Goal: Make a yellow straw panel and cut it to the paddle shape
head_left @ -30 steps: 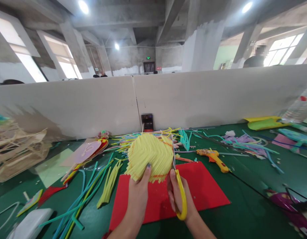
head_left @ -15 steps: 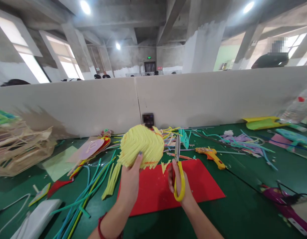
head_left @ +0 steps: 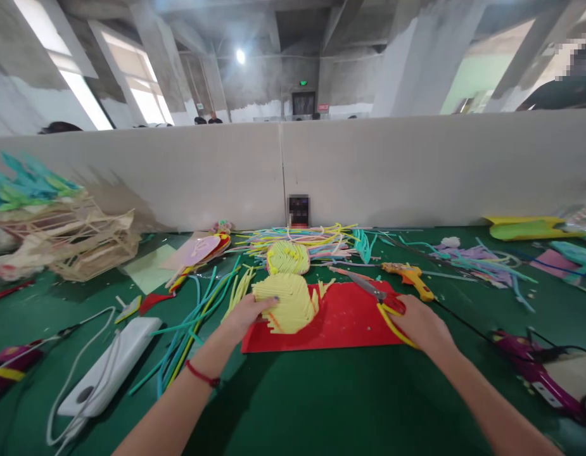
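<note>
My left hand (head_left: 248,313) grips the left edge of a round pale-yellow piece made of chenille strips (head_left: 293,301), thumb on top and the other fingers hidden under it. The piece is low over the left part of a red sheet (head_left: 352,316). Orange marks show near its lower edge. In my right hand (head_left: 423,326) are scissors (head_left: 391,304) with red and yellow handles, over the sheet's right end. Their blades point up and left, away from the yellow piece. Behind the piece lies a smaller rounded yellow piece (head_left: 287,258).
Colored chenille stems (head_left: 321,237) lie along the partition (head_left: 202,177). An orange glue gun (head_left: 411,278) rests right of the sheet, its cord trailing right. At left are a white power bank (head_left: 112,367), blue-green stems (head_left: 181,348) and a stick-built model (head_left: 88,240).
My left hand has lowered the yellow piece toward the red sheet, uncovering the smaller one behind. My right hand has moved right with the scissors, now tilted left. The view has shifted downward.
</note>
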Motion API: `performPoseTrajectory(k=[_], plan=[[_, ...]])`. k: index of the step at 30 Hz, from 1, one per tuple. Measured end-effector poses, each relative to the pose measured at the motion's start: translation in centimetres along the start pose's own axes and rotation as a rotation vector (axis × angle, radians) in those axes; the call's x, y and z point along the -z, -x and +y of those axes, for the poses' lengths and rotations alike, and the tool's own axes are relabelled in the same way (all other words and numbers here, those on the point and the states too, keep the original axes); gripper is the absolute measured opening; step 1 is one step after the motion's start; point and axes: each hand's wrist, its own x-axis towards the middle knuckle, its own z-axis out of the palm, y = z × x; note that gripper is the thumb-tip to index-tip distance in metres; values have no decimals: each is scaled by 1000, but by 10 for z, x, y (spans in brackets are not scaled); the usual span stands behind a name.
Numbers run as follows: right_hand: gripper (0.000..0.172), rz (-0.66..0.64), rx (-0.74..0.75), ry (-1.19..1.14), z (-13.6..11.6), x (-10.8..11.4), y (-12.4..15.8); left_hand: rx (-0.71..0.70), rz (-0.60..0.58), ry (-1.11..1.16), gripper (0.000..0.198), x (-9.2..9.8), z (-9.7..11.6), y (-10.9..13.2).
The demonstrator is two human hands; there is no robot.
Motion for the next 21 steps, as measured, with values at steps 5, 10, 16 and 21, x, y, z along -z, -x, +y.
performPoseTrajectory(k=[5,10,16,21], plan=[[26,-23,55,49,49,11,-16,-72,-156,-59,51,-2,5,-11],[22,-110,71,76,67,30,-21,-153,-52,-230,36,1,1,-25],[18,-48,219,-115,8,26,-15,-244,147,-391,37,5,-10,-32],[20,-84,359,-226,-56,-10,-17,-310,285,-415,53,11,-14,-31]])
